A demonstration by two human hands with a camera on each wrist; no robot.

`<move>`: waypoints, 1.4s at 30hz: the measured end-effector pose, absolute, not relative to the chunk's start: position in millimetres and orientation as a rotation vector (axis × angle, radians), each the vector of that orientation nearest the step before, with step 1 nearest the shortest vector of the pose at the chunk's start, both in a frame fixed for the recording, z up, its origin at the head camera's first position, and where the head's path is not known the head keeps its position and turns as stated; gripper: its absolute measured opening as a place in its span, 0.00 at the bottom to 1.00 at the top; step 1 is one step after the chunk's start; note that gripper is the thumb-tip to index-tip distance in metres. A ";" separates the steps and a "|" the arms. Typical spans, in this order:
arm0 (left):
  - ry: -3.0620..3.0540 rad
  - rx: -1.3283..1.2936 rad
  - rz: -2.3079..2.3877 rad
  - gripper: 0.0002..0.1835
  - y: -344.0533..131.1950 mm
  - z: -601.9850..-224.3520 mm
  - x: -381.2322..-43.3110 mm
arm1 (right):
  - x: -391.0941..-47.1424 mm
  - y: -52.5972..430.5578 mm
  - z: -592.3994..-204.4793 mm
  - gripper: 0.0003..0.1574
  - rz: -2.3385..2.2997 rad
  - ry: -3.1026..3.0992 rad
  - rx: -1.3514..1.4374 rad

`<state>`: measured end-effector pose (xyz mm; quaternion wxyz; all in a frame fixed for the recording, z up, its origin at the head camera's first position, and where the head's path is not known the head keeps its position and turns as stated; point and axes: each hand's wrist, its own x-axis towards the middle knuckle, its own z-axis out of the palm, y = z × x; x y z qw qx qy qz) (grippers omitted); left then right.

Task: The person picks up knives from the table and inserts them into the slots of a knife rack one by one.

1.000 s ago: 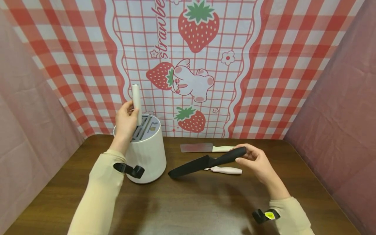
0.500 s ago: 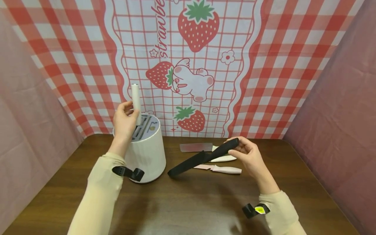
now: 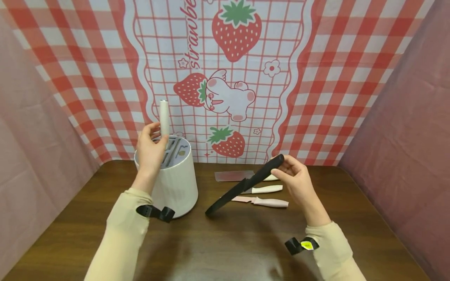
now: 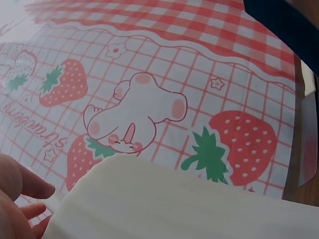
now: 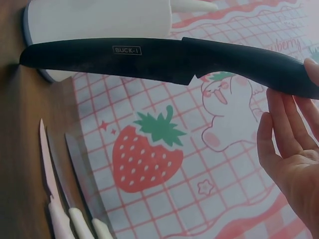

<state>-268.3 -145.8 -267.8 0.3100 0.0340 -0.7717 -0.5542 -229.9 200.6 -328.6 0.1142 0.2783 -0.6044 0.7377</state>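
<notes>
My left hand (image 3: 152,150) pinches an upright white knife handle (image 3: 164,119) at the top of a round white knife block (image 3: 177,191). Any blade below that handle is hidden by the hand and block. My right hand (image 3: 293,177) holds a black kitchen knife (image 3: 246,183) by the end of its handle, between thumb and fingers. This knife slants, handle up and tip down to the left, close to the block. Its blade bears the mark BUCK-1 in the right wrist view. I cannot tell whether the tip touches the table.
Behind the black knife lie a cleaver (image 3: 233,176), a white-handled knife (image 3: 267,189) and a pink-bladed knife (image 3: 270,202), handles to the right. They rest on a brown wooden table (image 3: 225,249). A strawberry-print cloth (image 3: 228,78) hangs behind.
My right hand has moved left and slightly up, tilting the black knife more steeply and uncovering more of the knives behind it. The left hand stays nearly in place on the white handle.
</notes>
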 end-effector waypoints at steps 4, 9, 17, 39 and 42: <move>-2.016 0.075 -1.440 0.21 -144.4 -270.2 -266.5 | -231.6 192.9 -323.8 0.17 2.171 -1.706 0.805; -2.004 0.050 -1.422 0.21 -140.6 -272.6 -262.9 | -231.8 185.7 -318.1 0.19 2.177 -1.668 0.794; -2.004 0.001 -1.426 0.21 -130.2 -269.9 -253.0 | -231.6 180.4 -307.9 0.18 2.114 -1.755 0.797; -2.164 -0.430 -1.659 0.16 -78.0 -277.3 -227.2 | -231.2 164.3 -282.4 0.18 1.956 -1.861 0.865; -2.204 -0.517 -1.647 0.16 -71.8 -280.5 -224.8 | -231.4 161.9 -281.4 0.17 1.935 -1.858 0.862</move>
